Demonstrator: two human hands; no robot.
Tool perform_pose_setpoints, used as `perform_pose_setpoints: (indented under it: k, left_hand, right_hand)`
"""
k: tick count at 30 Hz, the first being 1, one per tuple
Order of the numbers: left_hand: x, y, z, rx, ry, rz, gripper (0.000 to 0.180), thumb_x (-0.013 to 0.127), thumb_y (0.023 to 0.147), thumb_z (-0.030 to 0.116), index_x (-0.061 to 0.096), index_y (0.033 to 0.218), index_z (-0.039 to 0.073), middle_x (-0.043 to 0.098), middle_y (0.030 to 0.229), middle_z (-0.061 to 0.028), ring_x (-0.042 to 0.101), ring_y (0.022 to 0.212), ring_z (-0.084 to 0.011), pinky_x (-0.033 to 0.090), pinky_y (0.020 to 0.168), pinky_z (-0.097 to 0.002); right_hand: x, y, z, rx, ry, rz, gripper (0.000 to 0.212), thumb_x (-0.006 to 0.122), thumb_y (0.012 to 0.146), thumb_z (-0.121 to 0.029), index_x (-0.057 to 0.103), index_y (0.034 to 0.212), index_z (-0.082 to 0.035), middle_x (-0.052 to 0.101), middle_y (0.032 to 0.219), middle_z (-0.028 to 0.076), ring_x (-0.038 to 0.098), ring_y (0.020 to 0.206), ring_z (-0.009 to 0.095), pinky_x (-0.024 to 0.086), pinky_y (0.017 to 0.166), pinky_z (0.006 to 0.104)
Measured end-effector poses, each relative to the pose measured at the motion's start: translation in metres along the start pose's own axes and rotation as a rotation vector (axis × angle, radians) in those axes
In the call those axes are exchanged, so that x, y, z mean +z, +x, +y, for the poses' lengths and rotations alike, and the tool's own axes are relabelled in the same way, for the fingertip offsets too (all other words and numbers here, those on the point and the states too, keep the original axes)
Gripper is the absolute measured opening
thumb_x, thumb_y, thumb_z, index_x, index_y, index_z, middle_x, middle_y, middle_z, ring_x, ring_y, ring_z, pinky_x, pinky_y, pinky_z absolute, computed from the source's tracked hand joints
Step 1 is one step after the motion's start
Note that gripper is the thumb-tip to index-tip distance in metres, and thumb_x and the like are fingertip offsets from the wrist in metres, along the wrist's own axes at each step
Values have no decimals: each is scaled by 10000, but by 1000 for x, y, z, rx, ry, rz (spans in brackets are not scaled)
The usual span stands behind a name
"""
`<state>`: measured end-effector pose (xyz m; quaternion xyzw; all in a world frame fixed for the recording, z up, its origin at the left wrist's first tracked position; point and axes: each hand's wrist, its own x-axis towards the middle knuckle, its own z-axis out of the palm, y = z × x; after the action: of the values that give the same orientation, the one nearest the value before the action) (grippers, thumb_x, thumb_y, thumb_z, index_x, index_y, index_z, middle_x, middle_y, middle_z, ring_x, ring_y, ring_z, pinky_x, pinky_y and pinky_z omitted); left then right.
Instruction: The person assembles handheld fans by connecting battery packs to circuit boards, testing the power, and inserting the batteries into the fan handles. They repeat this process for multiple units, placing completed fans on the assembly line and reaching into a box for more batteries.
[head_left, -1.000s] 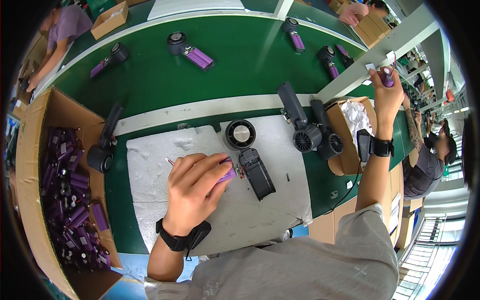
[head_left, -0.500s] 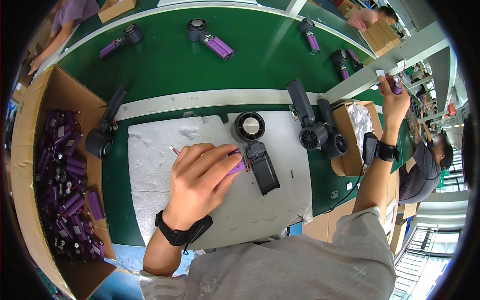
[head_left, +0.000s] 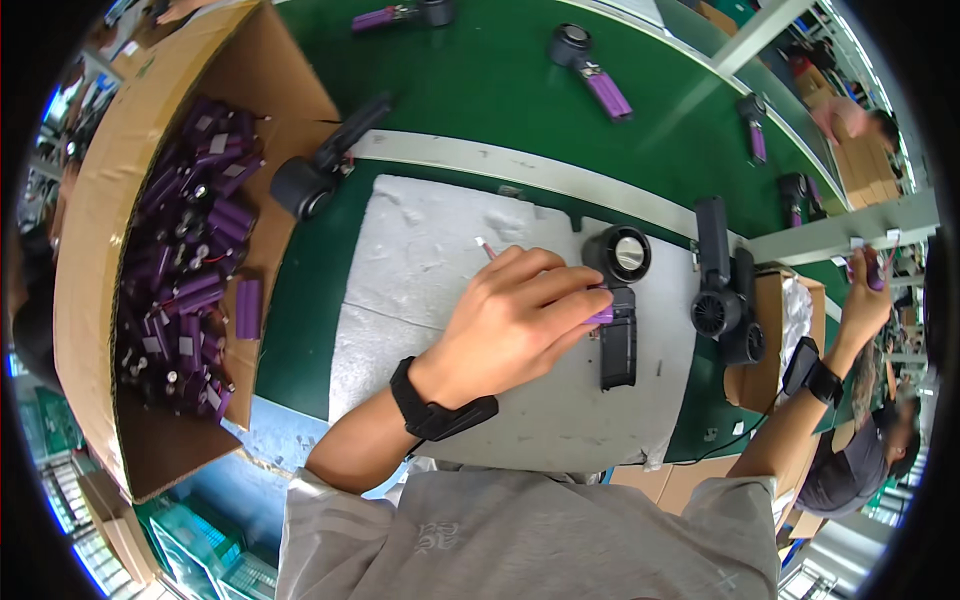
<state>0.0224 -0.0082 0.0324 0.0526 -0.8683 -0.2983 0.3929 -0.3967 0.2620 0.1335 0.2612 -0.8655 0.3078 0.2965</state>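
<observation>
White labels (head_left: 217, 143), too small to read, mark purple batteries (head_left: 247, 309) in the carton (head_left: 105, 270) at the bench's (head_left: 300, 325) left. The left hand (head_left: 515, 312) pinches a purple battery pack (head_left: 602, 314), jutting past its fingertips beside the handheld fan (head_left: 619, 350), toward the foam sheet's (head_left: 400, 260) right edge. The right hand (head_left: 864, 300), beyond that edge, pinches another pack (head_left: 876, 272).

Battery (head_left: 602, 316), purple: sits mostly hidden in left hand (head_left: 520, 312). Fan (head_left: 624, 298), dark, silver-centred: lies on foam (head_left: 400, 265). Second battery (head_left: 876, 272), purple: sits in right hand (head_left: 863, 305).
</observation>
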Motion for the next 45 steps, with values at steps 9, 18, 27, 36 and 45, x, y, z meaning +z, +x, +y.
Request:
perform_pose_setpoints:
  k: [9,18,27,36,45]
  left_hand:
    - [1,-4,-5,-2,12,73,290,792,684,106,696,956,94,689,1024,-26,622,867,-216,485,722,-344]
    - [-75,4,-22,-210,323,323,246,768,696,46,682,926,67,680,927,-76,617,828,-255,497,738,-358]
    - [-181,-66,-76,-789,743,471,311,761,736,52,676,1035,51,705,904,-150,687,841,-288,524,789,-346]
    - [-194,-84,-97,-803,886,250,363,765,730,59,668,1079,53,689,962,-146,667,911,-290,508,836,-361]
    - [-76,-6,10,-518,346,-103,285,786,743,88,655,987,22,647,1051,-152,623,977,-328,496,849,-385]
  right_hand:
    - [10,13,36,68,148,-108,318,701,902,-286,685,1028,5,710,853,60,672,785,114,511,674,251]
    - [-8,-17,-6,-27,188,-121,351,600,976,-278,621,1126,39,672,895,66,647,853,117,499,747,258]
    - [-24,-31,2,151,743,-211,293,586,980,-261,602,1092,10,591,913,54,544,796,115,439,724,226]
    - [-18,-149,-137,192,1038,-790,285,599,947,-211,517,1133,-12,520,821,57,497,651,115,399,598,238]
    - [39,-204,-171,198,726,-1061,183,674,879,-123,528,923,-21,559,812,65,524,691,125,425,644,249]
